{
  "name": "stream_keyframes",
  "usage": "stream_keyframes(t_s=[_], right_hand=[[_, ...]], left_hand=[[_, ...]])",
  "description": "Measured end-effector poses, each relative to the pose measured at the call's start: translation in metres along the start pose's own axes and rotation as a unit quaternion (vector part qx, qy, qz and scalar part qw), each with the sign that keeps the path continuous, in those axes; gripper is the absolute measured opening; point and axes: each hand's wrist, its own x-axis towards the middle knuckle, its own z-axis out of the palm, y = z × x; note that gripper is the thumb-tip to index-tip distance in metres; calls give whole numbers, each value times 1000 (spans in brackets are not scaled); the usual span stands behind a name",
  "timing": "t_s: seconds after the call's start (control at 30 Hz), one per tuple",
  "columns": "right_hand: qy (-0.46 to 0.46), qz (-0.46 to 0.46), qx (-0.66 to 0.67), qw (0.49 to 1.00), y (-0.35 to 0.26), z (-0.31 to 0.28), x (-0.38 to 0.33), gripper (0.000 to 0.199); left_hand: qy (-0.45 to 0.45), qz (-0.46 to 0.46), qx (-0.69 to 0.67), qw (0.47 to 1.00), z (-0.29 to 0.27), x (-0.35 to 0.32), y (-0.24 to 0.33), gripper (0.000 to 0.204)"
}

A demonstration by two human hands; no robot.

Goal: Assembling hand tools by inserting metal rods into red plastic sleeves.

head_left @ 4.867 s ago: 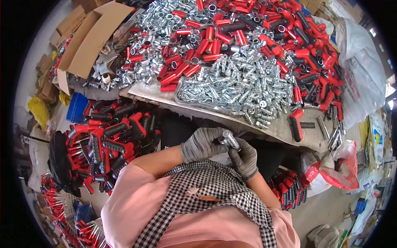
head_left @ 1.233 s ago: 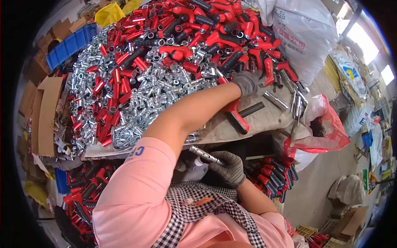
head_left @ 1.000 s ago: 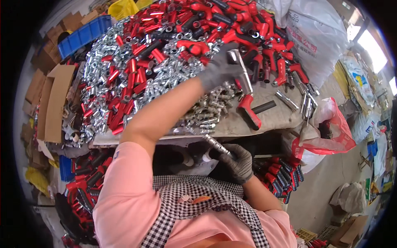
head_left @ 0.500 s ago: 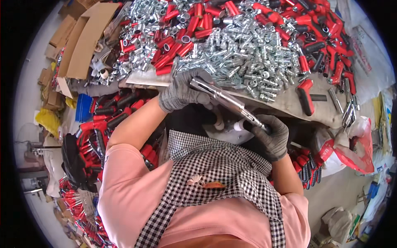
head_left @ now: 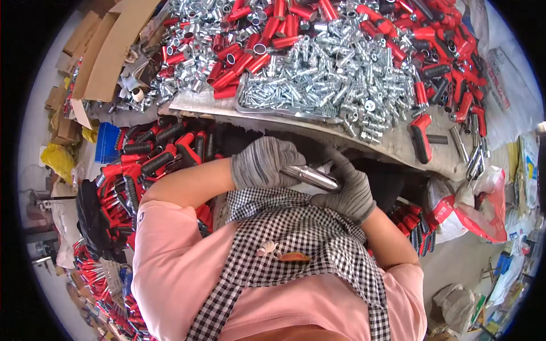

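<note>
A shiny metal tube [head_left: 314, 177] is held slantwise in front of my apron. Its left end sits in my left hand [head_left: 266, 163], which wears a grey knit glove with the fingers wrapped round it. At the tube's other end is my right hand [head_left: 351, 192], gloved too. Its thumb and fingers are spread apart, and the tube's end is close to the palm; I cannot tell whether they touch. The raised fingers are a little blurred.
The bench [head_left: 199, 105] ahead carries heaped silver metal fittings [head_left: 369, 79], red sleeves [head_left: 233, 71] and red-black handles [head_left: 421, 138]. A clear tray [head_left: 273, 109] of small screws lies at its front edge. More red-black handles [head_left: 156, 153] fill the space at left. A plastic bag [head_left: 483, 213] stands at right.
The tube has come down off the bench edge, closer to my apron. My right hand has opened from its grip on the thinner end, which no longer shows. My left hand has lowered with the tube.
</note>
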Motion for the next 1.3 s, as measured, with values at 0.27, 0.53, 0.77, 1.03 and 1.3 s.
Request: stream_keyframes(t_s=[0.27,0.53,0.77,1.03,1.3], right_hand=[[-66,104,113,986,7,-15,15,58],[-133,135,103,976,10,1,22,67],[-72,147,186,969,11,-12,15,56],[-118,75,14,990,9,-1,27,42],[10,116,118,986,17,-25,26,41]], left_hand=[[-8,76,41,996,5,3,-18,40],[-50,-32,-36,998,34,-3,-17,42],[-7,2,-2,1000,11,11,-19,39],[-69,7,47,996,29,18,-33,30],[-66,-387,216,894,-33,51,-91,51]])
